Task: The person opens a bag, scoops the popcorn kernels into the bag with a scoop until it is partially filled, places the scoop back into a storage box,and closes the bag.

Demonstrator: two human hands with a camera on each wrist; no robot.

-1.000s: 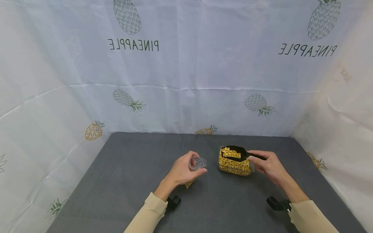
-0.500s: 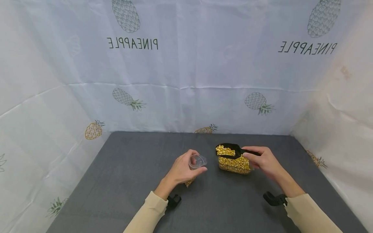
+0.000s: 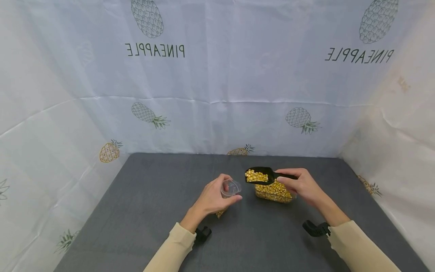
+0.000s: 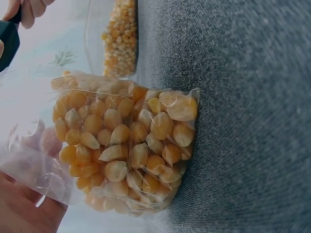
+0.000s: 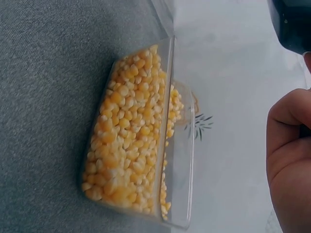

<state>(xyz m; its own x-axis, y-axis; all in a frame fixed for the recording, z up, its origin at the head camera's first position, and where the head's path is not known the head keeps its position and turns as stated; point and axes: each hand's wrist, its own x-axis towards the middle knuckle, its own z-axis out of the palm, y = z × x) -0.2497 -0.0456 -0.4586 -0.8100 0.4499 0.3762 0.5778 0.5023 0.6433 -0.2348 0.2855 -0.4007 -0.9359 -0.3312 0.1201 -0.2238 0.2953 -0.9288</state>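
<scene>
My left hand (image 3: 213, 196) holds the upper part of a clear plastic bag (image 4: 126, 141), its mouth spread wide. Corn kernels fill the bag's lower part, which stands on the table in the left wrist view. My right hand (image 3: 300, 185) grips the handle of a black scoop (image 3: 270, 176) heaped with yellow corn kernels (image 3: 255, 175). The scoop is level, above the left end of a clear rectangular container (image 5: 167, 141) and a short way right of the bag's mouth. Corn kernels lie deep in that container, partly hidden under the scoop in the head view.
A dark grey table (image 3: 153, 196) lies under everything. White cloth (image 3: 238, 75) printed with pineapples hangs behind it and along both sides. Each wrist wears a black camera mount, the right one (image 3: 316, 228) hanging over the table.
The loaded scoop has risen from the container's corn and moved left toward the bag with my right hand. My left hand and the bag have stayed in place.
</scene>
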